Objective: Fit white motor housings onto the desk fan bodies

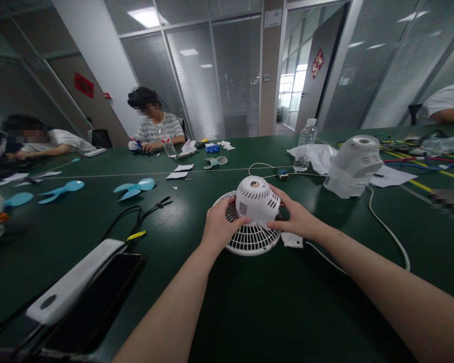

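Note:
A white fan motor housing (255,199) with vent slots is between my two hands, above a round white fan grille (249,239) lying on the table. My left hand (221,222) grips the housing's left side, thumb across its front. Around its right side curl the fingers of my right hand (293,217), with the thumb near the lower front edge. Close to my right wrist lies a small white plastic piece (292,240), with a pale cable running past it. Where the housing meets the grille is partly hidden by my hands.
On the left lie blue fan blades (134,188), a white power strip (75,282) and a black phone (94,302). A second white housing (353,166) and a water bottle (305,146) stand at right. Across the green table (166,307) a person (157,121) sits working.

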The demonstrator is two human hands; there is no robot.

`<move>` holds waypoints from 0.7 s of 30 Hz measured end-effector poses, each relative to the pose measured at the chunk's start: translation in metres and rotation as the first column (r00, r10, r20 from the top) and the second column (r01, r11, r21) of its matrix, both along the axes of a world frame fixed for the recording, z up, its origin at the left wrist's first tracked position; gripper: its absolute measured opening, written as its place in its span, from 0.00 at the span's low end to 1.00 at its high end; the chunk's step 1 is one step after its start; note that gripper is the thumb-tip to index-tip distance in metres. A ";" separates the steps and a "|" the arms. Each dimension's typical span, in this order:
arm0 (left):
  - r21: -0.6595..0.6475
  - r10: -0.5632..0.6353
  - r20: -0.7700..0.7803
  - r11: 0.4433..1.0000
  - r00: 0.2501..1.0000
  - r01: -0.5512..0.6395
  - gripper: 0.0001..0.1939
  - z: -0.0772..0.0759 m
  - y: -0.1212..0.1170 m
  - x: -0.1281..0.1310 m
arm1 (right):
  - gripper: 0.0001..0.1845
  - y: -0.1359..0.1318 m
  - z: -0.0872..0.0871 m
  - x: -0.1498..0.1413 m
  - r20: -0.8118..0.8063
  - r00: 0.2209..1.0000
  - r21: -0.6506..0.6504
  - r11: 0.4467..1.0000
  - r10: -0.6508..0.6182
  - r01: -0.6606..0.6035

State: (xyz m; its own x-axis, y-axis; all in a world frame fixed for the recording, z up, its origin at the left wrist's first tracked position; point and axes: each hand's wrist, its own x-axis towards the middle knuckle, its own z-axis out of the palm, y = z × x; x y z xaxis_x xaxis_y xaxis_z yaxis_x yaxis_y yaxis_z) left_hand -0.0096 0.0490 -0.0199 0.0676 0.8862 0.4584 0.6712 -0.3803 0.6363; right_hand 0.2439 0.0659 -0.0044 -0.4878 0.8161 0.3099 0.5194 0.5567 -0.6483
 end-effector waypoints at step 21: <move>-0.034 -0.009 0.020 0.999 1.000 0.010 0.30 -0.001 0.001 0.000 | 0.57 -0.002 0.001 -0.004 0.026 0.999 0.059 0.998 -0.035 0.034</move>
State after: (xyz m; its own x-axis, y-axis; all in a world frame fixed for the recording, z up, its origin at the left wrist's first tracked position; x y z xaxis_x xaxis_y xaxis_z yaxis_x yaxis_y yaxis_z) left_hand -0.0092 0.0504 -0.0206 0.0675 0.9007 0.4293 0.6545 -0.3647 0.6623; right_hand 0.2401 0.0636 -0.0035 -0.4687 0.8134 0.3446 0.5558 0.5747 -0.6006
